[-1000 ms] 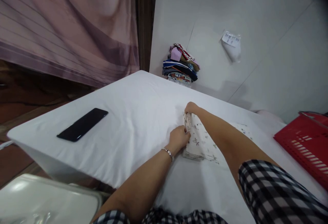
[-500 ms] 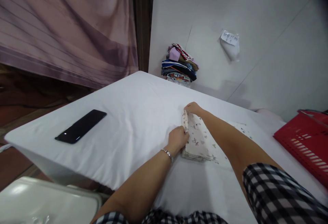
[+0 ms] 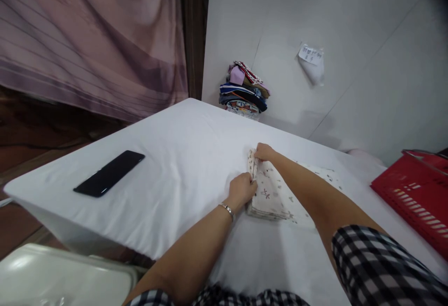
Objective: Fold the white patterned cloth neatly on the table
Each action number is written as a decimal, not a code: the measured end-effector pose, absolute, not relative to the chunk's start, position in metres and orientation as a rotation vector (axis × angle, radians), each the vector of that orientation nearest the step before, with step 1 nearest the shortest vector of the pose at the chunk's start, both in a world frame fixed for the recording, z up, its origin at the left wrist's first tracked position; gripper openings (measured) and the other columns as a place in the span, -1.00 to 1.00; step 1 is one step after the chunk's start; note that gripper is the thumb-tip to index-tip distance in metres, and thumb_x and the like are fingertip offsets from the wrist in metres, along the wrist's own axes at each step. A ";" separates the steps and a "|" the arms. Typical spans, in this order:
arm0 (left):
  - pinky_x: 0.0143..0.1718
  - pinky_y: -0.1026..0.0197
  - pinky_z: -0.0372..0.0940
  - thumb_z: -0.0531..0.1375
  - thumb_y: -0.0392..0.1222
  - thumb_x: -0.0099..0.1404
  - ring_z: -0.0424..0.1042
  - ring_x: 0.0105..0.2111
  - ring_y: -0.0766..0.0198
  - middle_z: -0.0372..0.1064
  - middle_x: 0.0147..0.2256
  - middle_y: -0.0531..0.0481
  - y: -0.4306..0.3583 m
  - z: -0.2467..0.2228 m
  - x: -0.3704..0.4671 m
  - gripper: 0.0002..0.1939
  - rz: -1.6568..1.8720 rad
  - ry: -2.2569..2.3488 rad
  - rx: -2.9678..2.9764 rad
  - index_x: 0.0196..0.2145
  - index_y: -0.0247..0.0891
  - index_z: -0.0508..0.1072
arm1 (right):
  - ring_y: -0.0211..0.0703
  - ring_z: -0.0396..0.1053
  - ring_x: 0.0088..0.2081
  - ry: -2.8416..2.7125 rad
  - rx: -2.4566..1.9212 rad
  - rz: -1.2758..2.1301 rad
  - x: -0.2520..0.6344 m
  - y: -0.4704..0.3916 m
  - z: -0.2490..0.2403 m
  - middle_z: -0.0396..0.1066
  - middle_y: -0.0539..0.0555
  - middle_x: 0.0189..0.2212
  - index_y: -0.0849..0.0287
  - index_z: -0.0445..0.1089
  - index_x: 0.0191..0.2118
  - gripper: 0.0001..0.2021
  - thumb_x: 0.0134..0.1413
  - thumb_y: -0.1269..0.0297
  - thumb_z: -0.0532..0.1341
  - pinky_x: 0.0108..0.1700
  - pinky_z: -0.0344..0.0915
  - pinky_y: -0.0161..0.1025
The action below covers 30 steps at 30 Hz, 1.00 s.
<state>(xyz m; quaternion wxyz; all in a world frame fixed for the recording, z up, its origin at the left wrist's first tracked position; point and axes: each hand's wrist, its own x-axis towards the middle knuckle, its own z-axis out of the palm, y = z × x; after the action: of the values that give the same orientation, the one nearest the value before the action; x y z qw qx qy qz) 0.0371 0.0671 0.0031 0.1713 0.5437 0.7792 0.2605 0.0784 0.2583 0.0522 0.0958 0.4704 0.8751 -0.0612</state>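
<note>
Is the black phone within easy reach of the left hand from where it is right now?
Probably yes. The left hand rests on the folded cloth, and only bare tablecloth lies between it and the phone.

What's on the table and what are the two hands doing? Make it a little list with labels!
left hand: grips the near left edge of the folded patterned cloth
right hand: pinches the far left corner of the same cloth
table: covered in white
phone: black, lies flat, left of the hands
red basket: at the right edge
pile of folded clothes: at the far corner by the wall
</note>
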 end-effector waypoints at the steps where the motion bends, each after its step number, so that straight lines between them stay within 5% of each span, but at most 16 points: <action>1: -0.29 0.23 0.21 0.05 -0.11 0.23 0.41 -0.27 0.20 0.45 -0.28 -0.04 0.067 0.003 0.037 -0.80 0.742 2.212 1.545 -0.32 -0.20 0.42 | -0.13 0.43 -0.38 2.624 1.379 -0.151 0.080 0.258 0.053 0.48 0.18 -0.38 0.29 0.38 -0.14 -0.71 -0.06 0.34 0.21 -0.41 0.26 -0.34; 4: -0.29 0.23 0.20 0.05 -0.11 0.23 0.41 -0.27 0.20 0.46 -0.29 -0.04 0.068 0.002 0.038 -0.81 0.746 2.209 1.544 -0.32 -0.20 0.42 | -0.13 0.39 -0.17 2.723 1.277 -0.084 0.085 0.256 0.055 0.41 0.17 -0.13 0.19 0.36 -0.11 -0.70 -0.05 0.44 0.17 -0.26 0.27 -0.34; 8: -0.28 0.23 0.20 0.05 -0.11 0.24 0.41 -0.26 0.21 0.45 -0.28 -0.03 0.068 0.002 0.038 -0.81 0.740 2.210 1.534 -0.32 -0.20 0.41 | -0.10 0.28 0.01 2.763 1.144 -0.022 0.084 0.254 0.054 0.32 0.10 0.02 0.15 0.46 -0.32 -0.82 -0.04 0.48 0.15 -0.09 0.22 -0.35; 20: -0.28 0.23 0.20 0.04 -0.11 0.25 0.41 -0.24 0.22 0.45 -0.24 -0.04 0.065 0.010 0.038 -0.80 0.696 2.190 1.520 -0.30 -0.20 0.42 | 0.10 0.14 0.12 2.673 1.145 0.158 0.072 0.248 0.053 0.30 0.15 0.06 0.09 0.51 -0.21 -0.73 0.07 0.16 0.12 0.04 0.19 -0.12; 30: -0.27 0.22 0.20 0.04 -0.11 0.24 0.41 -0.23 0.19 0.46 -0.25 -0.05 0.066 0.006 0.038 -0.80 0.721 2.183 1.556 -0.29 -0.21 0.41 | 0.09 0.35 -0.05 2.601 1.166 0.136 0.065 0.259 0.045 0.45 0.25 -0.13 0.24 0.49 -0.18 -0.73 0.05 0.26 0.14 -0.09 0.28 -0.11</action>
<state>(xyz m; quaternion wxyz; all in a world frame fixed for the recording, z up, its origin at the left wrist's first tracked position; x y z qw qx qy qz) 0.0382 0.0664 0.0063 0.1815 0.5512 0.7733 0.2555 0.0652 0.2590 0.0446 0.1437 0.4043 0.9020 0.0472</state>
